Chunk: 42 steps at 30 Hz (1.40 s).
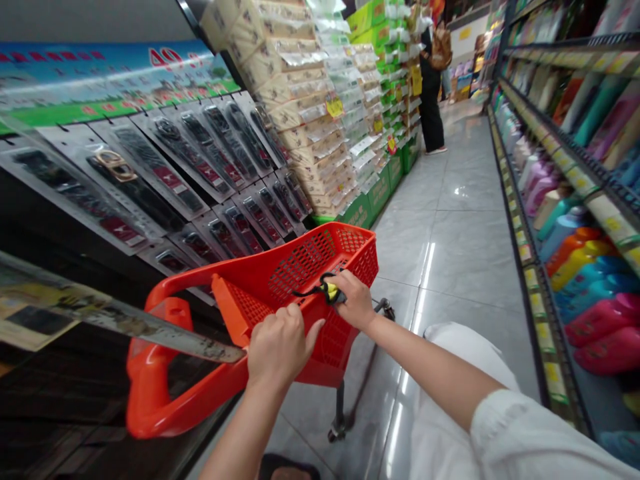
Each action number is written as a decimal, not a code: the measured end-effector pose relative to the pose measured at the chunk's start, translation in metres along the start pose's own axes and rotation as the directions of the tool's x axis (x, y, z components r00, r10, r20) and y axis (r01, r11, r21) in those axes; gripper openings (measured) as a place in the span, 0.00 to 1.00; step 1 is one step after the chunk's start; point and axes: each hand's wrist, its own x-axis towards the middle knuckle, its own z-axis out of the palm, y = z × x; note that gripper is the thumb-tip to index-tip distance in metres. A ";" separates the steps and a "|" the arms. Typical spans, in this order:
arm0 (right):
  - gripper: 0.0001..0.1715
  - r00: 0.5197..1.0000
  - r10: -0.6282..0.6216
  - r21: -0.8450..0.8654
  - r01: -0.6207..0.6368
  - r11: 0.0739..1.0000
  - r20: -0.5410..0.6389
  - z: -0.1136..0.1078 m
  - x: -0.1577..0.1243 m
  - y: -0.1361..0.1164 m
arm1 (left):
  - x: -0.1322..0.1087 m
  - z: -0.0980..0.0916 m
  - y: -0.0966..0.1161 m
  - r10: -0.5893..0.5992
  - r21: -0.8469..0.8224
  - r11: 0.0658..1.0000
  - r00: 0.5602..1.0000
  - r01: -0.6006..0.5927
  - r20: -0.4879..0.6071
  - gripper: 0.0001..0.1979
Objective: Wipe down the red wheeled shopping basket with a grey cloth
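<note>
A red plastic shopping cart (320, 257) with perforated sides stands angled in front of me, its looped handle toward the lower left. My left hand (279, 343) is closed over the cart's near rim, thumb stretched along the edge. Farther along the same side, my right hand (354, 300) is closed around a small black-and-yellow item with a cord (331, 289). This item sits at the rim, and its exact kind is hard to make out. Part of the basket's inside shows and part is hidden by the near wall.
Packaged belts (165, 173) hang on a rack at left, with a worn metal bar (125, 317) jutting toward the cart handle. Stacked boxes (305, 113) line the aisle beyond. Shelves of bottles (590, 267) run along the right. A person (433, 87) stands farther down the tiled floor (460, 233).
</note>
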 end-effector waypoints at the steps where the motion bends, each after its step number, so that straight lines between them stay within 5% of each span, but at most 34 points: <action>1: 0.26 0.997 0.056 -0.001 -0.056 0.998 -0.057 -0.003 0.007 0.015 | 0.000 -0.001 0.000 -0.006 0.010 1.000 1.000 0.006 -0.001 0.28; 3: 0.21 0.948 0.226 0.050 -0.220 0.974 -0.225 -0.010 0.024 0.046 | 0.001 0.000 0.000 -0.006 0.024 1.000 1.000 0.006 -0.005 0.28; 7: 0.18 0.641 0.567 0.249 -0.520 0.817 -0.518 -0.029 0.051 0.100 | -0.001 0.004 -0.001 0.015 0.052 0.999 1.000 -0.015 -0.012 0.26; 8: 0.18 0.605 0.596 0.266 -0.549 0.792 -0.528 -0.032 0.054 0.109 | -0.001 0.004 -0.002 0.017 0.059 0.998 1.000 -0.017 -0.013 0.26; 12: 0.16 0.636 0.607 0.253 -0.562 0.787 -0.476 -0.032 0.056 0.124 | -0.004 0.005 -0.003 0.019 0.066 0.998 1.000 -0.019 -0.004 0.26; 15: 0.15 0.699 0.557 0.236 -0.509 0.828 -0.449 -0.020 0.047 0.112 | -0.002 0.004 -0.003 0.009 0.055 0.998 1.000 -0.010 0.016 0.27; 21: 0.07 0.921 0.311 0.163 -0.278 0.947 -0.236 0.010 0.006 0.034 | 0.005 0.006 -0.002 -0.008 0.009 1.000 0.999 0.008 0.040 0.29; 26: 0.17 1.000 -0.001 0.144 0.003 0.990 -0.016 0.017 -0.020 -0.016 | 0.006 0.008 -0.003 -0.002 0.017 1.000 0.999 0.002 0.032 0.29; 29: 0.18 0.999 -0.042 0.133 0.041 0.990 0.004 0.013 -0.017 -0.008 | 0.005 0.008 -0.004 0.005 0.025 1.000 1.000 -0.006 0.027 0.29; 33: 0.14 0.973 0.190 0.128 -0.174 0.976 -0.129 0.005 0.004 0.035 | 0.006 0.007 -0.003 0.002 0.039 0.999 1.000 -0.003 0.027 0.28; 35: 0.12 0.911 0.333 0.204 -0.288 0.936 -0.243 0.001 0.016 0.060 | 0.007 0.008 -0.002 -0.005 0.037 0.999 1.000 0.004 0.027 0.28; 39: 0.19 0.678 0.594 0.355 -0.477 0.804 -0.433 0.007 0.026 0.092 | 0.003 0.009 -0.003 -0.013 0.023 1.000 1.000 0.012 0.019 0.28; 42: 0.23 0.678 0.609 0.316 -0.520 0.793 -0.412 0.024 0.010 0.081 | -0.004 0.009 -0.007 -0.012 0.007 1.000 1.000 0.012 0.005 0.28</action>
